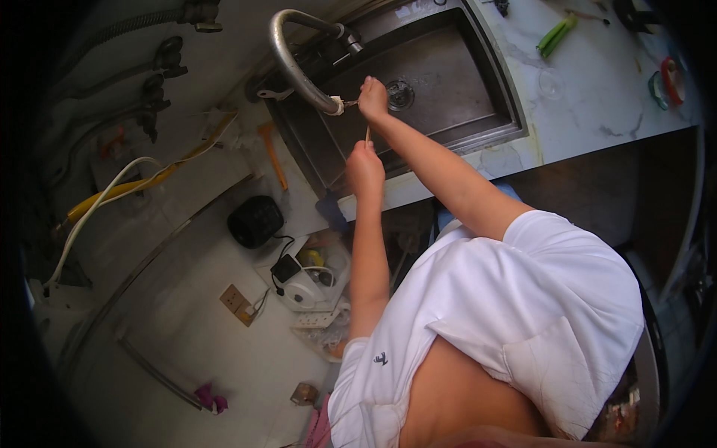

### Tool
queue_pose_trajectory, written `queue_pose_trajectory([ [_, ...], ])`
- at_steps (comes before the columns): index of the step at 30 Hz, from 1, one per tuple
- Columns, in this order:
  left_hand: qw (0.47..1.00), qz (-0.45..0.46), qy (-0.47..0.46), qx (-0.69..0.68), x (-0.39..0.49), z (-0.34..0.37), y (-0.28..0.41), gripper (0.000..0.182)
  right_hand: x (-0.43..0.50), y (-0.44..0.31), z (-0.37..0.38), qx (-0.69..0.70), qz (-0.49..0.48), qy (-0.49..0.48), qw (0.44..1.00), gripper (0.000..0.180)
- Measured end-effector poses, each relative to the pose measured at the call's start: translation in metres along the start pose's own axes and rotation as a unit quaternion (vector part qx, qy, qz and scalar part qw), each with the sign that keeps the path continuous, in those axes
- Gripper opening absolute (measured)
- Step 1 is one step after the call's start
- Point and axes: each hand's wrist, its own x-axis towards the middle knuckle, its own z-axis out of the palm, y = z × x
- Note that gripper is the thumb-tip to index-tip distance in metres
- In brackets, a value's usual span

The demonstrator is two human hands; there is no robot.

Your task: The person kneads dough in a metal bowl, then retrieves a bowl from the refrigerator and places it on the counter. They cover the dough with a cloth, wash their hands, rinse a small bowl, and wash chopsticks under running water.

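Note:
Over the sink basin, my left hand is closed round a thin light-brown stick, which looks like a chopstick or a pair of them. My right hand wraps the far part of the stick, hiding its end. The curved metal faucet has a whitish wrapping on its spout tip, just left of my right hand. Water seems to run from the tip onto that hand. Beyond the right hand lies the sink drain, with water around it.
A green vegetable stalk and a red ring-shaped item lie on the marble-patterned counter. Left of the sink are an orange-handled tool and a black speaker-like device. Cords and a wall socket are nearby.

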Motion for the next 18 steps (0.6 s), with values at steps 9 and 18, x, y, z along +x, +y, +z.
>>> queue_pose_trajectory([
  [9,0.841,-0.046,-0.289,-0.456,0.004,-0.020,-0.001,0.035,0.030,-0.031,-0.002,0.388,0.300,-0.239,0.838,0.037],
  [18,0.974,0.098,0.089,0.186,0.009,0.007,0.025,0.020,0.005,-0.026,0.008,0.010,0.016,-0.015,1.000,0.021],
])
